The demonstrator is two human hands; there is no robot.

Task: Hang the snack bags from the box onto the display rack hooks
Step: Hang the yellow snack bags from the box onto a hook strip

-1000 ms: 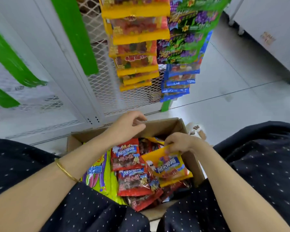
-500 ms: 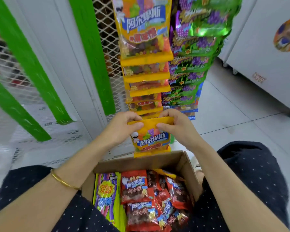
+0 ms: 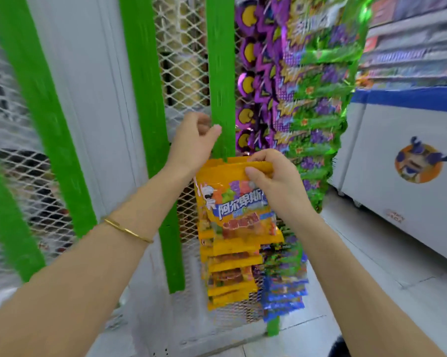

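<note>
A yellow snack bag [image 3: 236, 202] with a cartoon rabbit and blue lettering hangs upright in front of the green hanging strip [image 3: 221, 73] of the display rack. My right hand [image 3: 271, 184] pinches the bag's top right edge. My left hand [image 3: 194, 143] is curled at the strip just above the bag's top left corner, thumb against the green strip. More yellow bags [image 3: 230, 274] hang in a column below. The box is out of view.
Purple and green snack bags [image 3: 302, 94] hang in columns to the right, blue bags [image 3: 284, 295] below them. White mesh panels [image 3: 183, 47] and green bars [image 3: 145, 99] form the rack. A white chest freezer [image 3: 410, 163] stands at right on the tiled floor.
Both hands lifted the yellow bag out of the box and up to the green strip. The view tilted upward, so the box dropped out of frame. My left hand left the bag's edge for the strip.
</note>
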